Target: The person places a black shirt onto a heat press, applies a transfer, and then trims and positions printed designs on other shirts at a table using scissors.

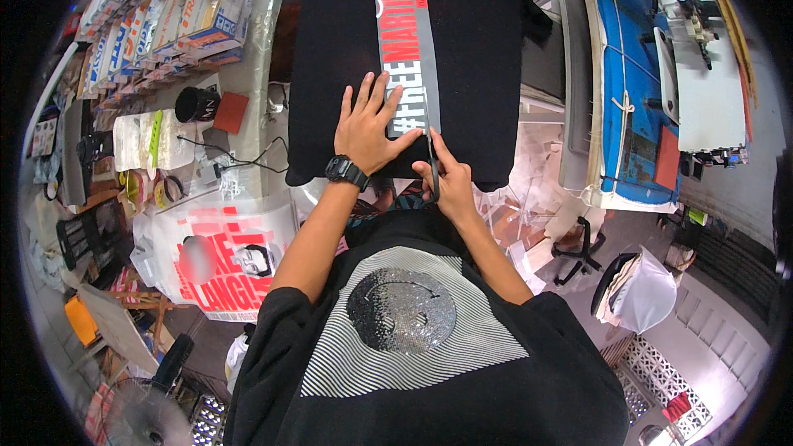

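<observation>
A long, narrow printed transfer sheet (405,33) with red and white lettering lies lengthwise on a black garment (483,49) spread flat in front of me. My left hand (369,125) rests on the sheet's near left part, fingers spread, pressing it down and covering some of the print. In my right hand (450,175) is a pair of scissors (430,149) with dark handles. Its blades point away from me, along the sheet's near right edge. How far the blades are apart is too small to tell.
To the left, a side table (256,128) holds a black cup (197,105), a red-brown square (231,113) and a cable, beside shelves of cardboard boxes (219,21). A printed plastic sheet (219,256) hangs nearer. On the right stands a blue-surfaced machine (615,99); scraps litter the floor (529,190).
</observation>
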`<state>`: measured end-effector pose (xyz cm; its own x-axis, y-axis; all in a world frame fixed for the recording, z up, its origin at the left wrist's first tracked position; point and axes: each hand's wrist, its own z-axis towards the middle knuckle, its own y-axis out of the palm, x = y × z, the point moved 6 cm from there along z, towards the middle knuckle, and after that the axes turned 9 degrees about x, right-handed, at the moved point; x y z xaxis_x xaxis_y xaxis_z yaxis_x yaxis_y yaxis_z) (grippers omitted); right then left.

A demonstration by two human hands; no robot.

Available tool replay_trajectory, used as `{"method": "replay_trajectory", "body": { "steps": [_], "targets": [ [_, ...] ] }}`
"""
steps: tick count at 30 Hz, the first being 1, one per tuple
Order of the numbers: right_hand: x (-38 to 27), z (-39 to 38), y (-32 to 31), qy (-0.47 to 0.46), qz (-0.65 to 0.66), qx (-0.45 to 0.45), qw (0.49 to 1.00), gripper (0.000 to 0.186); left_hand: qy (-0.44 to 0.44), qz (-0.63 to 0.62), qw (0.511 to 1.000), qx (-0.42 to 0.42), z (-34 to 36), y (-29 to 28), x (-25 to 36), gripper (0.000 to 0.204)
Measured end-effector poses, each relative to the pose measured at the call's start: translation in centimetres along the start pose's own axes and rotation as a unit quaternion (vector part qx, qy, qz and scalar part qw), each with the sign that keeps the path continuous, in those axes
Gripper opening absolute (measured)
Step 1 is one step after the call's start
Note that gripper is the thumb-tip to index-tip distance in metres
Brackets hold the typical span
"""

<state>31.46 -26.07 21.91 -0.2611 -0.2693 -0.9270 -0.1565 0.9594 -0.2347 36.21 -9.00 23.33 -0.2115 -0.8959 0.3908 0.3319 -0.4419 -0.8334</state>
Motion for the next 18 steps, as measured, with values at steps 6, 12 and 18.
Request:
{"method": "replay_trajectory", "body": {
  "steps": [6,12,18],
  "targets": [
    [-0.4,1.9,-0.2,0.002,-0.01,0.0,1.0,0.073,-0.002,-0.005,1.0,-0.002,0.2,-0.1,0.2,0.073],
    [-1.5,3.3,0.0,-0.009,-0.018,-0.006,1.0,0.073,0.001,-0.009,1.0,0.007,0.1,-0.2,0.1,0.073],
    [-3.0,4.3,-0.1,-0.007,-0.019,-0.012,1.0,0.071,0.003,-0.004,1.0,-0.006,0.3,-0.2,0.1,0.072]
  ]
}}
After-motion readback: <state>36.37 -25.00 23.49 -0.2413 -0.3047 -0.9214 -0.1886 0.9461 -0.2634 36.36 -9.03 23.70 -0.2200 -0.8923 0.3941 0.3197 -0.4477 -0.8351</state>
